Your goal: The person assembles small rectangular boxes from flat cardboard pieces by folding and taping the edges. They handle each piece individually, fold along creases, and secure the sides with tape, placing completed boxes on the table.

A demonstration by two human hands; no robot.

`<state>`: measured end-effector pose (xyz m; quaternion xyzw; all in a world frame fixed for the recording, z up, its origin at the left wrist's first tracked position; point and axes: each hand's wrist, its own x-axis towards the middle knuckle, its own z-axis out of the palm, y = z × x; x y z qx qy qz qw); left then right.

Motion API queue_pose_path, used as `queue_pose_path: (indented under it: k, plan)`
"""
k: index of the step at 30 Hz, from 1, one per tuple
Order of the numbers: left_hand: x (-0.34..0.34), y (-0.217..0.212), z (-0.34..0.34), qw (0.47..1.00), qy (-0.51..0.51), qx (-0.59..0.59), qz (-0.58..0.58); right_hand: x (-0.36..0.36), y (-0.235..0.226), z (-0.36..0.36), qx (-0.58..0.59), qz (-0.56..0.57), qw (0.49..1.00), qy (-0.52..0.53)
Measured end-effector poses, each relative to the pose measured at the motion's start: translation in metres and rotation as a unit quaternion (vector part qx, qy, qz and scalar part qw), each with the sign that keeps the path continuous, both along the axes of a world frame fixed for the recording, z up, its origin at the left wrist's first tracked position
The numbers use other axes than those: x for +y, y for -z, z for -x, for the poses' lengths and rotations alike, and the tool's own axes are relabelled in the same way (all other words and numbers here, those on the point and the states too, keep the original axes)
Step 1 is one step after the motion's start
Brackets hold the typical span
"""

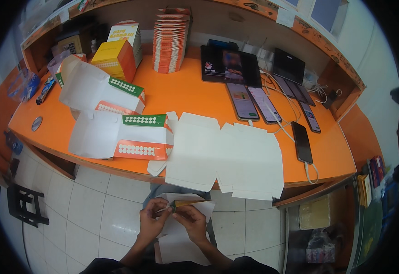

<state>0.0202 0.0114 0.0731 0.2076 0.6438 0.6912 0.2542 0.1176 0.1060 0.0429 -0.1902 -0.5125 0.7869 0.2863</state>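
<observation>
A partly folded cardboard box point(181, 249), white inside, rests on my lap below the table's front edge. My left hand point(151, 219) pinches the box's far left corner. My right hand point(191, 218) closes on the same edge just beside it, so the fingertips of both hands nearly meet over a small green part. A yellow side panel rises past the right fingers. Directly ahead, flat white box blanks point(249, 153) lie on the table and overhang its front edge. To their left sits a folded open box point(94, 134) with green and orange sides.
Another open box point(83, 86) lies behind the first on the orange table point(181, 96). Farther back are a yellow box point(112, 55) and a tall stack of cartons point(170, 43). Several phones point(302, 141), a tablet point(230, 65) and white cables occupy the right. A black stool point(26, 203) stands on the floor.
</observation>
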Motion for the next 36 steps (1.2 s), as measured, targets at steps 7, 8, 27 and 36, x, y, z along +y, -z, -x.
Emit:
queue_pose_path:
  k: [7,8,27,36]
  plan:
    - [-0.002,-0.001,0.003,0.999,0.04,0.021,0.012,0.0,0.001,-0.004,-0.063,0.023,0.998,-0.002]
    - [-0.003,-0.001,0.004,0.998,0.053,0.024,0.023,0.0,0.002,-0.004,-0.084,0.036,0.996,-0.005]
    - [-0.01,-0.002,0.011,0.986,0.107,-0.124,0.013,0.009,0.003,-0.005,-0.048,0.065,0.996,-0.035]
    - [0.0,0.007,-0.008,0.989,0.143,0.032,0.022,0.019,0.005,-0.002,0.017,0.196,0.98,-0.002]
